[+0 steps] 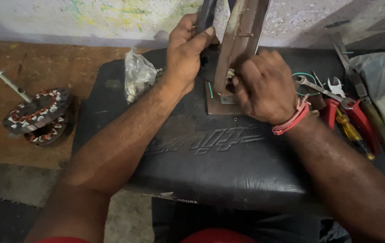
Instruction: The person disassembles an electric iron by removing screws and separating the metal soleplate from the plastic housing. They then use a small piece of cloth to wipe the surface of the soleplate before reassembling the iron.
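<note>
Left hand [184,50] at twelve o'clock, fingers clenched round a dark upright bar [206,15]; right hand [264,86] just right of it, fingers curled tight against the foot of a rusty metal bracket [240,36] standing on the black seat cushion [210,157]. At eleven o'clock, a crumpled clear plastic bag [138,74] holding small metal parts, too blurred to identify. At nine o'clock, a copper-wound stator [39,117]; at three o'clock, spanner [321,87], red-handled pliers [354,112], yellow screwdriver [352,132].
</note>
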